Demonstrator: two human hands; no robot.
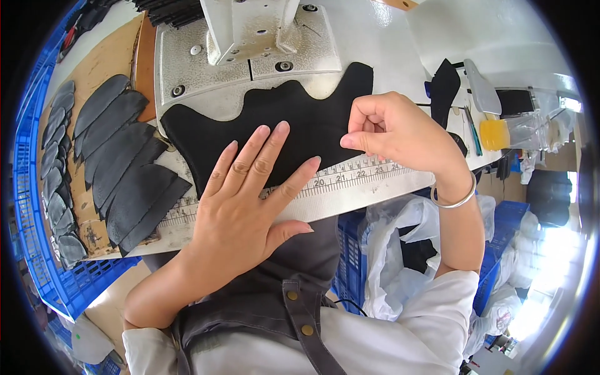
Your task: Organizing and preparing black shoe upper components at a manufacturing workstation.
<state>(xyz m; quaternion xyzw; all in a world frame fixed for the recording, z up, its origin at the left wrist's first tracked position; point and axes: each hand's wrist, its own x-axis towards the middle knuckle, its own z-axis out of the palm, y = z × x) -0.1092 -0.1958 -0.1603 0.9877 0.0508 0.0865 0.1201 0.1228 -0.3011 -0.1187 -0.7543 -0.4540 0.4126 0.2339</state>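
A black, flat shoe-upper-like piece [269, 112] with a wavy far edge lies before me on the white machine bed. My left hand [240, 194] rests on it with spread, outstretched fingers, the thumb lying over the bed's near edge. At the piece's right end, my right hand [387, 131] is closed, thumb against curled forefinger; whatever may be between them is hidden. A printed ruler strip [344, 181] runs along the near side of the bed, partly under my left hand.
The sewing machine's metal base [187, 69] stands just beyond the piece. Overlapping dark cut pieces [119, 156] cover a brown board at left, beside a blue crate [37, 250]. Tweezers [473, 131] and a yellow-filled bottle [497, 134] lie at right. A plastic-lined blue crate [351, 256] stands below.
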